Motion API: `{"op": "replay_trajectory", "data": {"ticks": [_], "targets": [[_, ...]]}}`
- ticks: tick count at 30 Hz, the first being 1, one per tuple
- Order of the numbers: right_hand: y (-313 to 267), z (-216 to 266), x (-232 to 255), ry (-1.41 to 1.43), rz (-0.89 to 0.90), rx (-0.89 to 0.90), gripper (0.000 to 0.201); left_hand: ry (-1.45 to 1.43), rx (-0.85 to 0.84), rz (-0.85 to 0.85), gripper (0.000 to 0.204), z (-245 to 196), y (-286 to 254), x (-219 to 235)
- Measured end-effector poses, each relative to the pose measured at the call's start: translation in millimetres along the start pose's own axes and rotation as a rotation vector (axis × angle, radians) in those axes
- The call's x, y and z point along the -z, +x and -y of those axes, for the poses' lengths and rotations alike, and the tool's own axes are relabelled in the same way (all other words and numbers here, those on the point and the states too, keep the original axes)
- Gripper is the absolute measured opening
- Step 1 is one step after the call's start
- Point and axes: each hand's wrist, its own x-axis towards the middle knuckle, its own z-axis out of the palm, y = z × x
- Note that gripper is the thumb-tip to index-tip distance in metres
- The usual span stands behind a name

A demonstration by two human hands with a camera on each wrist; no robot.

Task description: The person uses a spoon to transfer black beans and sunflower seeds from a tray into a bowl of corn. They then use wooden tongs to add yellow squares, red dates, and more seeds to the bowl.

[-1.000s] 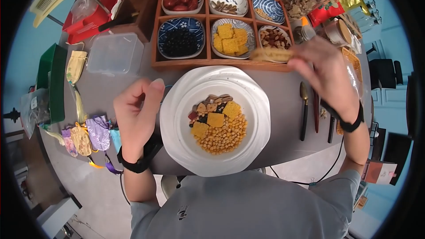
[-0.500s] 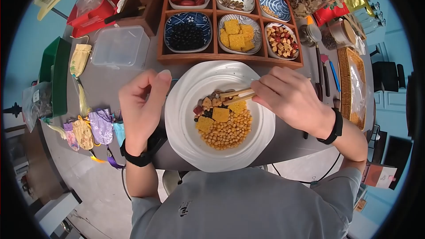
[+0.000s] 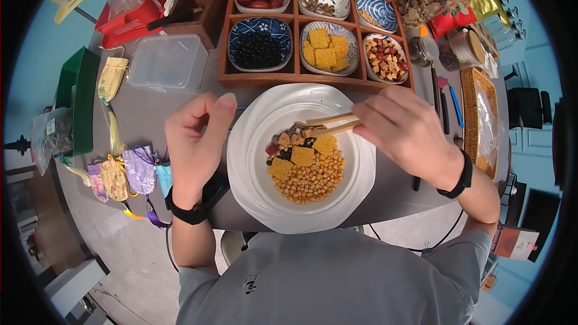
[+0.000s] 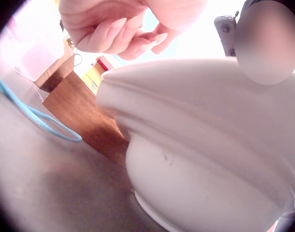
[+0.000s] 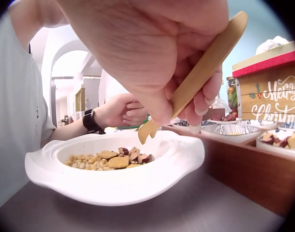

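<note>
A white bowl [image 3: 301,216] holds chickpeas [image 3: 310,180], yellow squares [image 3: 303,156], black beans and chopped nuts. Over its upper right part, my right hand [image 3: 409,132] grips wooden tongs [image 3: 331,125], whose tips lie a little apart above the nuts. The right wrist view shows the tongs [image 5: 205,72] slanting down from my hand [image 5: 152,53] over the bowl [image 5: 113,188]. Left of the bowl, my left hand [image 3: 198,144] hovers with loosely curled fingers and nothing in it; the left wrist view shows that hand [image 4: 123,29] above the bowl's side [image 4: 196,111].
Behind the bowl stands a wooden divided box [image 3: 295,77] with dishes of dates, seeds, black beans, yellow squares and nuts. A clear plastic container [image 3: 168,63] and small pouches [image 3: 139,168] lie left. Jars [image 3: 463,51], utensils and a wicker basket [image 3: 478,126] are at right.
The right hand and tongs came from the nut dish down and left to over the bowl, then shifted slightly right as the tongs' tips parted a little. My left hand keeps its curled pose.
</note>
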Motion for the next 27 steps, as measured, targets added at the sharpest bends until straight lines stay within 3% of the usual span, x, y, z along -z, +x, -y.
{"op": "replay_trajectory", "data": {"ticks": [8,15,27], "targets": [[-13,-43,49,-0.209,-0.030,-0.241,0.024,-0.012,-0.008,-0.009,0.036,-1,0,-1],[-40,-75,57,-0.140,-0.062,-0.484,0.026,0.009,-0.022,-0.018,0.036,2,0,0],[-55,-90,60,-0.180,-0.060,-0.512,0.024,0.021,-0.004,-0.026,0.037,1,0,0]]}}
